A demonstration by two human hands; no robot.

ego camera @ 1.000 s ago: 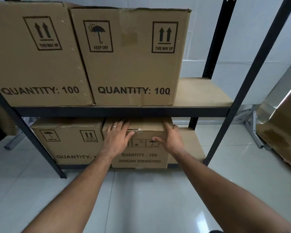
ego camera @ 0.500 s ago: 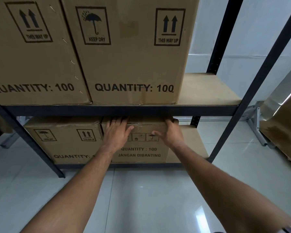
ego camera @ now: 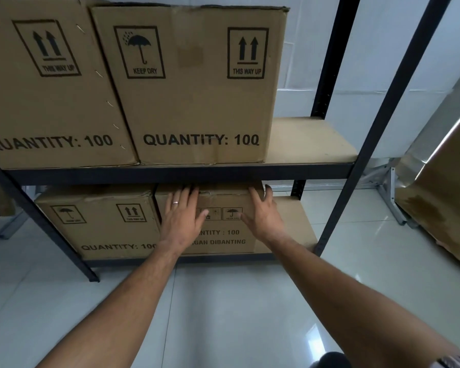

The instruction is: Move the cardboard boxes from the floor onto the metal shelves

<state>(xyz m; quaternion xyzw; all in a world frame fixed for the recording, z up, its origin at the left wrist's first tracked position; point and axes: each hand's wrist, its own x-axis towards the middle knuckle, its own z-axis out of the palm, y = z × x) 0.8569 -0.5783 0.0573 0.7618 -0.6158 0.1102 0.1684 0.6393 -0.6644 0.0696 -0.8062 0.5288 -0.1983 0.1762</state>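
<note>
A small cardboard box (ego camera: 223, 200) printed "QUANTITY : 100" stands on the bottom level of the black metal shelf (ego camera: 175, 174). My left hand (ego camera: 182, 217) lies flat on its front face, fingers straight, a ring on one finger. My right hand (ego camera: 263, 216) presses the front near the box's right edge, with fingers reaching its top right corner. A larger box (ego camera: 101, 221) stands right beside it on the left. Two big boxes, one in the middle (ego camera: 199, 102) and one at the left (ego camera: 45, 102), fill the level above.
Bare shelf board (ego camera: 311, 139) shows right of the upper boxes, and a strip (ego camera: 298, 221) right of the small box. Black uprights (ego camera: 377, 128) frame the right side. A foil-backed board (ego camera: 446, 203) leans at the far right. Glossy white tile floor (ego camera: 223, 314) lies below.
Both hands have slid slightly up and deeper against the small box, which sits further back under the upper shelf. My view has moved closer to the shelf.
</note>
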